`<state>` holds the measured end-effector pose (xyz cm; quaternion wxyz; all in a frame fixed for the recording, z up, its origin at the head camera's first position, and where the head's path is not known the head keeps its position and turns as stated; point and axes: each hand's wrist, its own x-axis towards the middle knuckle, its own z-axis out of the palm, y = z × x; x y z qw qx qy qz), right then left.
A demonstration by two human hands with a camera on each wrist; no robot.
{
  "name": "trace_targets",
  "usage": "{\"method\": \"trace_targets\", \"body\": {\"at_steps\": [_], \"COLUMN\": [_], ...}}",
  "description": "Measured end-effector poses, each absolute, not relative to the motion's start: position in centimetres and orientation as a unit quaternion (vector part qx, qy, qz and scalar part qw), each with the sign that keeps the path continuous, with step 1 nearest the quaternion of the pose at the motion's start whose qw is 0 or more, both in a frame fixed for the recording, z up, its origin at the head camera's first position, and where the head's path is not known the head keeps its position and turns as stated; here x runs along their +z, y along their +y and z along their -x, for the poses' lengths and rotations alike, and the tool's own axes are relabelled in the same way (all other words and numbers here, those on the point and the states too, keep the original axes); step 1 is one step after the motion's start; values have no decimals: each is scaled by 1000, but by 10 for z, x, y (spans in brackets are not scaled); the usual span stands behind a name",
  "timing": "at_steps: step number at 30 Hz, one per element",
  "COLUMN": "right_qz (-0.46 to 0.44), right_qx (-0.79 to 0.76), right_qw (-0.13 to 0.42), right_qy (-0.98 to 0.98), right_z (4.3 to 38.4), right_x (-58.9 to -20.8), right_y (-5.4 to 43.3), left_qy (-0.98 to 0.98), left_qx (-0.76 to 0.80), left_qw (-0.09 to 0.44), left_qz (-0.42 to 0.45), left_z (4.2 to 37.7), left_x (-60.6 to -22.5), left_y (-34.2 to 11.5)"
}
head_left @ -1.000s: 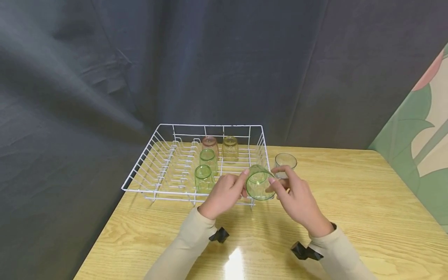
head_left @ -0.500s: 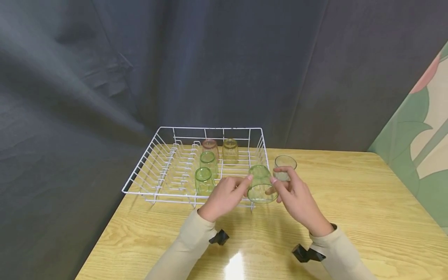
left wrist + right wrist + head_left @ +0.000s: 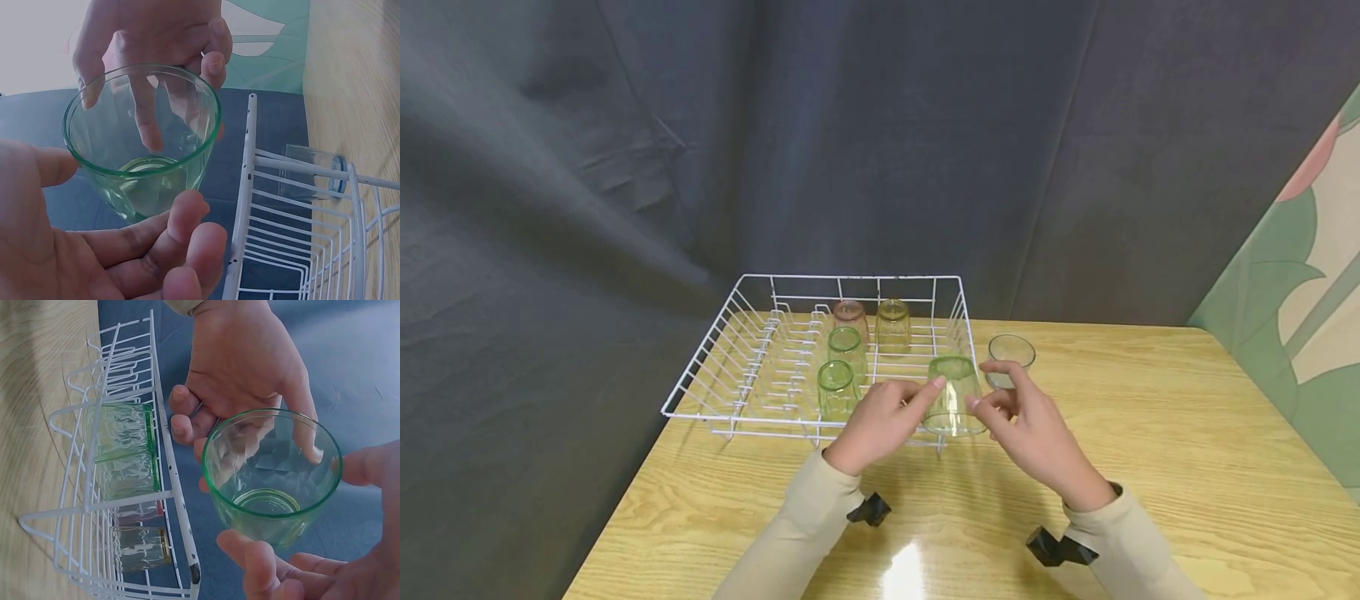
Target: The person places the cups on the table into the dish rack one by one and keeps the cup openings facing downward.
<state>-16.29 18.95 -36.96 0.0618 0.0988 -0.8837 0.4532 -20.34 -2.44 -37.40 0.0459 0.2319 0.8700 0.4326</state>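
Observation:
A green-tinted drinking glass (image 3: 957, 398) is held mouth down above the front right corner of the white wire dish rack (image 3: 880, 277). My left hand (image 3: 883, 417) grips its left side, the thumb lying along the wall. My right hand (image 3: 1037, 433) pinches the opposite side near the rim with thumb and fingers, as the right wrist view also shows with the glass (image 3: 272, 475) between both hands. Inside the rack, two green glasses (image 3: 838, 390), a pink glass (image 3: 850, 312) and a yellow glass (image 3: 893, 325) stand upside down.
A clear glass with a bluish tint (image 3: 1011, 354) stands upright on the wooden table (image 3: 1150, 417), just right of the rack and behind my right hand. Thin plate prongs (image 3: 767, 350) fill the rack's left part. A dark curtain (image 3: 880, 142) hangs behind.
The green glass has turned from mouth toward me to mouth down, and has shifted slightly left. Both hands stay close around it. The glasses in the rack have not moved.

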Motion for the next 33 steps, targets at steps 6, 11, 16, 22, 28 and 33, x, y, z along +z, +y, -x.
{"method": "trace_targets", "body": {"at_steps": [6, 11, 16, 22, 28, 33], "right_qz": [-103, -97, -99, -99, -100, -106], "right_qx": [444, 452, 450, 454, 443, 445], "right_qw": [62, 57, 60, 48, 38, 37], "right_qy": [-888, -885, -886, -884, -890, -888], "right_z": [163, 163, 165, 167, 169, 169], "right_x": [-371, -370, -373, -374, -373, -373], "right_y": [189, 189, 189, 188, 187, 187], "left_qy": [871, 871, 869, 868, 866, 867], "left_qx": [433, 430, 429, 425, 421, 414], "left_qw": [44, 41, 40, 35, 46, 40], "left_qz": [-229, -235, -243, -255, -267, -273], "left_z": [204, 204, 204, 204, 205, 206], "left_x": [-376, -375, -373, -371, -370, -368], "left_y": [-25, -25, -26, -27, -28, -29]}}
